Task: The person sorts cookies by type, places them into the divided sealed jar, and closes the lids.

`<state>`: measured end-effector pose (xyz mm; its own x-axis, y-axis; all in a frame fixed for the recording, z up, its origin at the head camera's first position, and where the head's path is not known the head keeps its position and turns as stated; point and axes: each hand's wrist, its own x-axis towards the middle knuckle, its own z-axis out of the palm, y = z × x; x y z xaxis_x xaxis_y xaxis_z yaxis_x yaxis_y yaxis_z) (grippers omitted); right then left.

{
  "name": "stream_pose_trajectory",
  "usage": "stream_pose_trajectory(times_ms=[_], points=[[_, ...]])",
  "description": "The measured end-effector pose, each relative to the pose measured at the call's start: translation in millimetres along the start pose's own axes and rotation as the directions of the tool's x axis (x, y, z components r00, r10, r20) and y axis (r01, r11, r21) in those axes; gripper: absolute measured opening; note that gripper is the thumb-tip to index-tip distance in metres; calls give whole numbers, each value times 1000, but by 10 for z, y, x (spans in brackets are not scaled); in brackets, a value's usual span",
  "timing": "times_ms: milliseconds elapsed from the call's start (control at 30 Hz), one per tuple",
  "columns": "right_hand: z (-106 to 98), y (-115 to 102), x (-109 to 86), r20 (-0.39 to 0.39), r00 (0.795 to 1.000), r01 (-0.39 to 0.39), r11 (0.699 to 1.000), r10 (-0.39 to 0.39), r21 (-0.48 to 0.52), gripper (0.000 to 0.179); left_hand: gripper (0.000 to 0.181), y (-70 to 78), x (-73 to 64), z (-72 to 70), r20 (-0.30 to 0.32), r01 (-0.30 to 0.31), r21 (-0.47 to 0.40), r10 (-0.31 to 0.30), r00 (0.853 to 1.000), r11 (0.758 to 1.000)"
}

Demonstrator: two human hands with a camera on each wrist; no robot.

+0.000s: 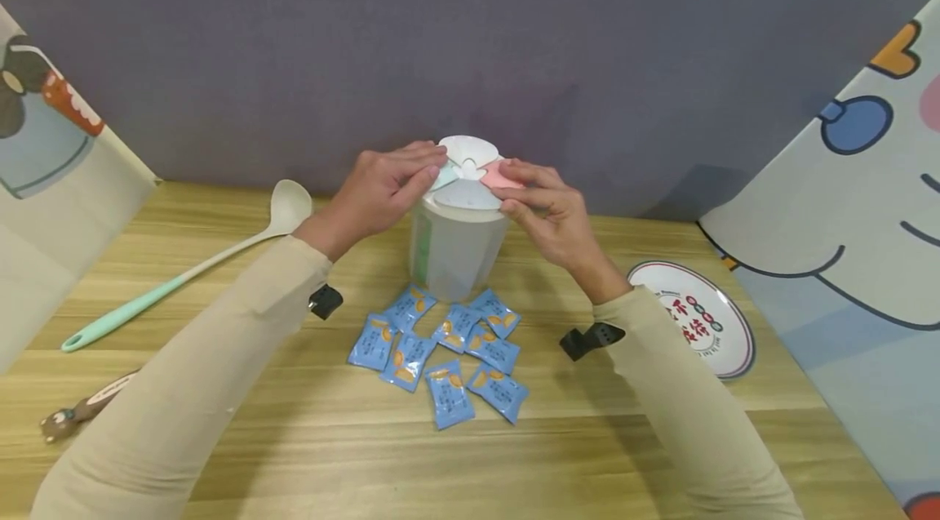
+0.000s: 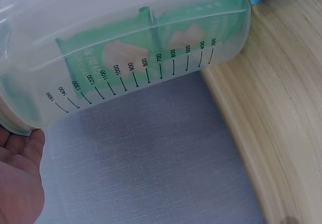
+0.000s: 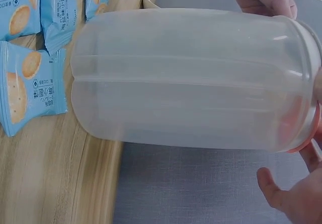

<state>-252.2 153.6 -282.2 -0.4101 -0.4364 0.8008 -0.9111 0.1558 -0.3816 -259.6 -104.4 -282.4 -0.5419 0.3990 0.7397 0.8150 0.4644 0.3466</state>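
Ladle (image 1: 290, 208) lies far L on table (image 1: 316, 455); bear-ended stick (image 1: 99, 402) nearer, one end hidden by L sleeve (image 1: 184, 381); L arm reaches fwd & in, L hand (image 1: 385, 189) palm-down w/ fingers fairly straight, uncurled, on L side of lid (image 1: 464, 195); jar (image 1: 458, 251) upright mid-table, lid on, partly covered by fingers; green packs (image 2: 171, 20) inside, print blurry thru plastic; blue packets (image 1: 450, 395) around jar's near side, some cut off in wrist views; R arm angles in, R hand (image 1: 547, 214) relaxed, fingertips on lid's pink part; plate (image 1: 734, 340) far R, part behind R sleeve (image 1: 683, 389).
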Motion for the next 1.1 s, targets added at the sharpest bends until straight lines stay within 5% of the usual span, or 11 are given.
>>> stream_pose_trajectory(times_ms=[267, 700, 1100], points=[[22, -242, 60, -21, 1000, -24, 1000, 24, 0, 44, 27, 14, 9, 3, 6, -16, 27, 16, 1000, 1000], [41, -251, 66, -46, 999, -25, 1000, 25, 6, 39, 28, 23, -6, -7, 6, 10, 27, -10, 1000, 1000], [96, -269, 110, -144, 983, -122, 990, 111, -68, 11, 27, 39, -33, 21, -15, -8, 15, 8, 1000, 1000]])
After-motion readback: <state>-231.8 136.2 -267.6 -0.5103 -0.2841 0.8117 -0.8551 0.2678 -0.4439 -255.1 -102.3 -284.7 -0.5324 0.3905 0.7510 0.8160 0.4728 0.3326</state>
